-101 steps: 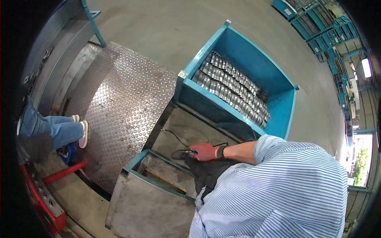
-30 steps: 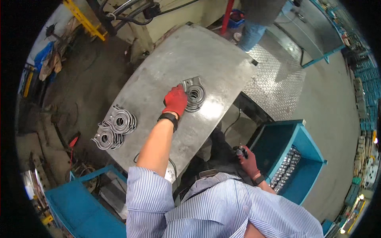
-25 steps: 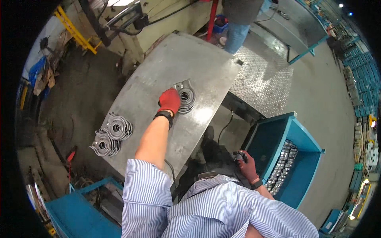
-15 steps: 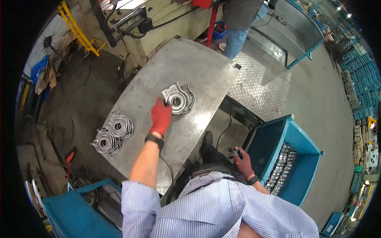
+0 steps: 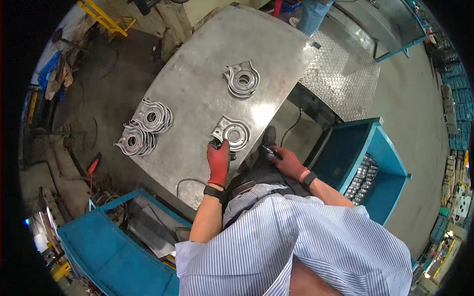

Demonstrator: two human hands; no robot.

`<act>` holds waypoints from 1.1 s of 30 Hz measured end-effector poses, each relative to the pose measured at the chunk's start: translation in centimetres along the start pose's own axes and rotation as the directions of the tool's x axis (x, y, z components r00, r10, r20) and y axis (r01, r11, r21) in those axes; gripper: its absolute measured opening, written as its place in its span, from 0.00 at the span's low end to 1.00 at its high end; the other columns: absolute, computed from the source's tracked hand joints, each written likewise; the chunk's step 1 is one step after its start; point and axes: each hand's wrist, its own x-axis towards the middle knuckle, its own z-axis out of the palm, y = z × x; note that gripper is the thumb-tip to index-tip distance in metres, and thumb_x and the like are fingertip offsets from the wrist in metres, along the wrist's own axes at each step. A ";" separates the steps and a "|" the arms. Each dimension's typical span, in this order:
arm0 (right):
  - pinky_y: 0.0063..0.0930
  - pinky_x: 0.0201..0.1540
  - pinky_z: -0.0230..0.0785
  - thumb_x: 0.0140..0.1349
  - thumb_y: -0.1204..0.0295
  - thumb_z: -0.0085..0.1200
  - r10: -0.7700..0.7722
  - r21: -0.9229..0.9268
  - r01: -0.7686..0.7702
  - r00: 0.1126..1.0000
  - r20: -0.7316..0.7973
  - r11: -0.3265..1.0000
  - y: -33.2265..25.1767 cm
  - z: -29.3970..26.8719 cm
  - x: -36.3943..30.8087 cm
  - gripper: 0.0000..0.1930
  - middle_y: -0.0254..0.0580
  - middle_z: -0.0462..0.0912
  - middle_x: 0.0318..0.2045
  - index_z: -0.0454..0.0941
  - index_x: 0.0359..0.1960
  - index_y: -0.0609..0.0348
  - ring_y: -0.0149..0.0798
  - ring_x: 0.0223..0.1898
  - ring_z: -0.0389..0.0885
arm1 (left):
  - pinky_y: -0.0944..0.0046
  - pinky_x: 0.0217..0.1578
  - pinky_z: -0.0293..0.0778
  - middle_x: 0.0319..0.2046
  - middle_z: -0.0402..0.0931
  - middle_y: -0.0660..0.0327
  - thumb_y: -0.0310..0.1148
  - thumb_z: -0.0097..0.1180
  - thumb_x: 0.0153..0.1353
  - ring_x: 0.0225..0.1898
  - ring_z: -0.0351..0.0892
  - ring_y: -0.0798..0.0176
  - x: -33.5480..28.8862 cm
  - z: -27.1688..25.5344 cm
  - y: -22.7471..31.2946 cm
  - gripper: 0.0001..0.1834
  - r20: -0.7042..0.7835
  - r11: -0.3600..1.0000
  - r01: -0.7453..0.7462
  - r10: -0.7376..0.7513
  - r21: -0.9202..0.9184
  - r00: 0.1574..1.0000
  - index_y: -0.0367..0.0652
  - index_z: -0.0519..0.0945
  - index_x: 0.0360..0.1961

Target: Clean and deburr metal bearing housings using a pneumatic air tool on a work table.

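My left hand (image 5: 219, 160), in a red glove with dark fingertips, is closed on the near-left edge of a stamped metal bracket (image 5: 234, 134) with a round hole. This bracket lies close to the table's near edge. In my right hand (image 5: 287, 163), also gloved, is a thin pen-like tool (image 5: 269, 149), pointing toward the bracket; its exact kind is too small to make out. Farther off sits a small stack of similar brackets (image 5: 243, 80). Two more overlapping stacks, one bracket stack (image 5: 153, 117) and another bracket stack (image 5: 133, 141), stand at the table's left edge.
The metal table (image 5: 197, 74) spans the middle. To the right, a blue bin (image 5: 390, 163) holds rows of metal parts (image 5: 362, 180). Another blue bin (image 5: 113, 246) stands at lower left. Beyond the table are a tread-plate platform (image 5: 340, 74) and a person's leg (image 5: 314, 17).
My left hand has drawn one bracket from the middle stack toward me, to the near edge. My right hand has come in closer to it with the tool. The view has shifted.
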 end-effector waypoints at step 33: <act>0.43 0.46 0.71 0.54 0.68 0.55 -0.130 -0.249 0.113 0.990 -0.050 0.962 0.5 3.6 3.3 0.18 0.54 0.79 0.39 0.74 0.47 0.58 0.55 0.44 0.78 | 0.57 0.23 0.73 0.24 0.79 0.48 0.34 0.60 0.57 0.23 0.80 0.56 0.9 1.9 1.7 0.15 0.078 0.820 -0.096 0.063 0.565 0.995 0.28 0.78 0.32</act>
